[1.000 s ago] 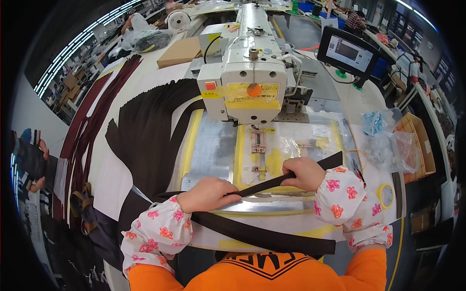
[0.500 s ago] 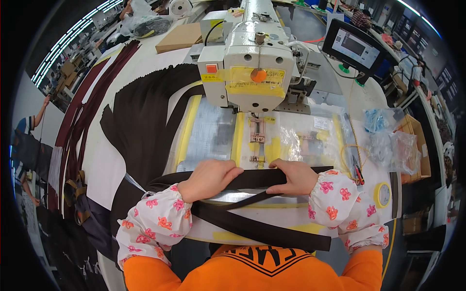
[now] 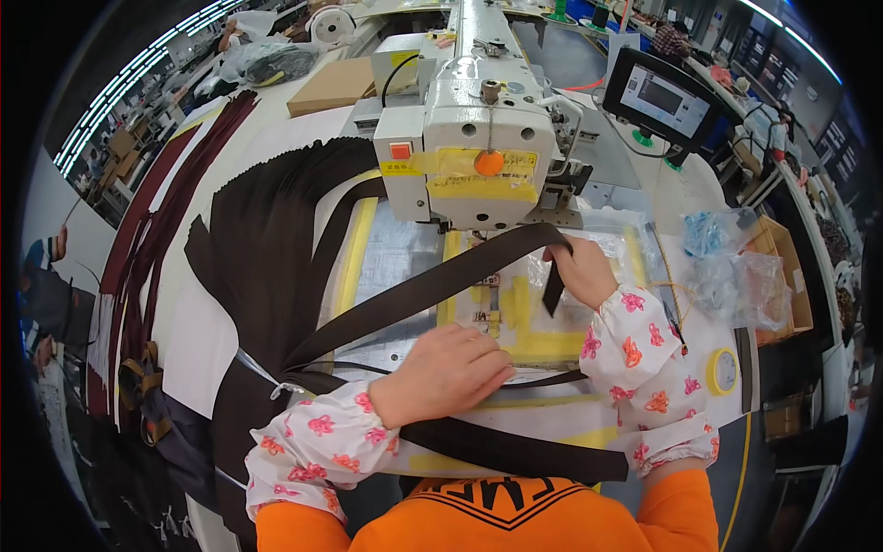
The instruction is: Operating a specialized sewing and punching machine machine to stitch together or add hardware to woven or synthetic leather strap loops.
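Note:
My right hand (image 3: 585, 269) is raised beside the sewing machine head (image 3: 487, 156), closed on a long dark brown strap (image 3: 441, 276) that slants up from the fanned bundle (image 3: 280, 230); its short end dangles below my fingers. My left hand (image 3: 451, 373) is low at the front of the clear-and-metal template plate (image 3: 386, 248), fingers curled together over a thinner dark strip (image 3: 543, 380); what they grip is hidden. The bundle is tied with a pale cord (image 3: 262, 368). Another broad dark strap (image 3: 515, 446) lies along the front edge.
Maroon straps (image 3: 193, 170) lie at left, a cardboard piece (image 3: 326, 87) behind. At right are a screen (image 3: 662, 97), plastic bags (image 3: 713, 235), a wooden box (image 3: 791, 276), snips (image 3: 679, 333) and a tape roll (image 3: 723, 371). A co-worker's hand (image 3: 58, 242) shows at far left.
My right hand has lifted a strap up toward the machine head, its end now hanging. My left hand has moved down and right, toward the front of the plate.

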The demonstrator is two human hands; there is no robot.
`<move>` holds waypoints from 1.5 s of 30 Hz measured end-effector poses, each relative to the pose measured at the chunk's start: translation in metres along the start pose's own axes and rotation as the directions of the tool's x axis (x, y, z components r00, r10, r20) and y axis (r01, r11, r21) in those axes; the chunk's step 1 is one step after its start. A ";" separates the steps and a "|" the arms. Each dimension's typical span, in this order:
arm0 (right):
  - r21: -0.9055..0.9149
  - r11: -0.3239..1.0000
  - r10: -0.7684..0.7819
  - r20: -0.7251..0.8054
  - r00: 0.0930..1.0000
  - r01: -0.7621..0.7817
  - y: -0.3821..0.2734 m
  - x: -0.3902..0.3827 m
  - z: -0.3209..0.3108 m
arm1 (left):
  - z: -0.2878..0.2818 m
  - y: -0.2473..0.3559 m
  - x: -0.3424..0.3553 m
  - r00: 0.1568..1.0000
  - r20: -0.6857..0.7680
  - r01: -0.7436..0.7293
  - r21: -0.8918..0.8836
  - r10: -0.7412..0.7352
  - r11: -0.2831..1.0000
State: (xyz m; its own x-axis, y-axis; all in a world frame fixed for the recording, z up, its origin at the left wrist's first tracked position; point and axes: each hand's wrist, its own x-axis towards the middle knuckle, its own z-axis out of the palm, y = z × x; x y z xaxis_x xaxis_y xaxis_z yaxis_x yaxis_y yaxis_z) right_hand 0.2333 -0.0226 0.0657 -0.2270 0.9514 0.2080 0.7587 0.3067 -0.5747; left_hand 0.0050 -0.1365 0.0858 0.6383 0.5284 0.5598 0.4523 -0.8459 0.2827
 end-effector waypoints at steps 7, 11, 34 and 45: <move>0.862 0.454 0.339 0.067 0.938 -0.226 -0.023 0.003 0.050 | 0.069 -0.017 -0.016 0.791 0.583 0.295 -0.629 0.185 0.719; 0.919 0.363 0.416 -0.013 0.909 -0.153 0.011 0.003 0.079 | 0.083 -0.074 -0.001 0.824 0.459 0.511 -0.347 -0.333 0.786; 0.278 0.958 0.149 -0.294 0.944 -0.064 0.003 0.020 0.113 | 0.084 -0.117 0.033 0.845 0.006 0.535 -0.019 -0.535 0.845; 0.260 0.961 0.161 -0.262 0.952 -0.091 0.016 0.039 0.122 | 0.079 -0.145 0.019 0.959 0.066 0.274 0.027 -0.276 0.961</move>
State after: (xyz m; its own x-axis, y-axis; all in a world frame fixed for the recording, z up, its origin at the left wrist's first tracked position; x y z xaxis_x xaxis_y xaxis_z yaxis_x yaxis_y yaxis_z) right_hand 0.1621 0.0230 -0.0315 0.0661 0.9476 0.3126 0.5912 0.2152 -0.7773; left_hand 0.0006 0.0015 -0.0063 0.5286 0.7447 0.4074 0.6265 -0.6661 0.4047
